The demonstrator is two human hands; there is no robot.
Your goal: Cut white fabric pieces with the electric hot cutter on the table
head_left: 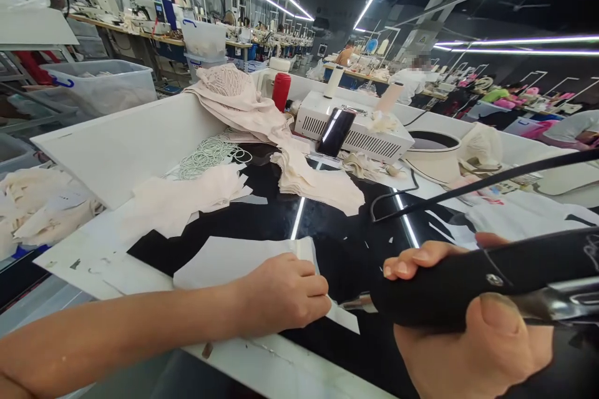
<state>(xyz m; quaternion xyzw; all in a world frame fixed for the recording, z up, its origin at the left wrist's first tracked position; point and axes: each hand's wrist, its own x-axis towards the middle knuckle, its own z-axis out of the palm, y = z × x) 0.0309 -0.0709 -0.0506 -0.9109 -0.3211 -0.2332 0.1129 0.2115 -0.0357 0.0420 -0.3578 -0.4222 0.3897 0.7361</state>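
**Tool tip meets the strip at the edge of a white piece**

The left hand [285,292] has its fingers closed on a narrow white strip [305,249], at the right edge of a flat white piece [219,262]. This piece lies near the front of the glossy black work surface [262,224]; whether it is cloth or paper, I cannot tell. The right hand [468,352] is wrapped firmly around a black hand tool [430,290]. Its metal tip [360,303] points at the strip, just beside the left fingers; whether it touches, I cannot tell.

The work on this piece seems to be in the middle, in my judgement. The strip is laid along the edge, and its end runs out past the hand. How much of the edge is already treated is hidden under the fingers.

Behind lie two piles of cream cloth pieces, one at the left [178,199] and one at the centre [322,186]. Which of them is finished and which is waiting, the view does not show. A white vented box [309,118] stands farther back, with a dark phone [336,131] before it.
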